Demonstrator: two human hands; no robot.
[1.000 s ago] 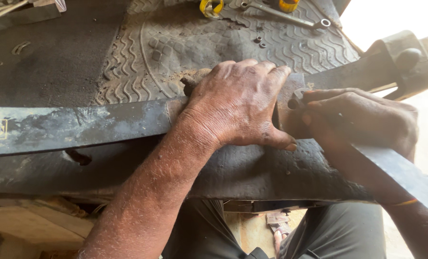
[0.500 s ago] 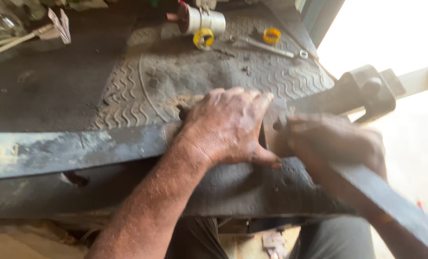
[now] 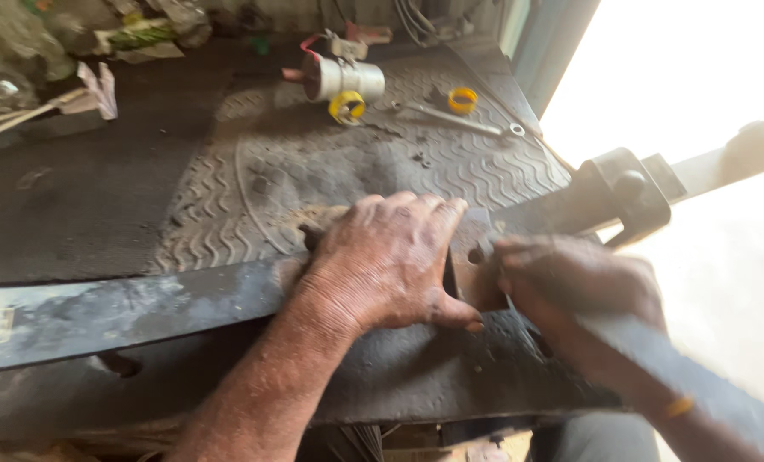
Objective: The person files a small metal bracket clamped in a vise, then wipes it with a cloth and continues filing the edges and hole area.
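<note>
A long flat metal bar lies across a black rubber mat from left to right. Its right end carries a bracket with a round eye. My left hand lies palm down over the middle of the bar, thumb hooked over the near edge. Just to its right, my right hand is closed around the end of a second flat metal strip, which runs blurred toward the lower right. A rusty plate with a small hole shows between the two hands.
At the back of the mat stand a white cylinder, two yellow rings and a spanner. Litter and sticks lie at the back left. The right side is bright, washed-out daylight.
The view has tilted up, so more of the mat's far end with the cylinder and rings shows. Both hands stay on the metal at the same spot.
</note>
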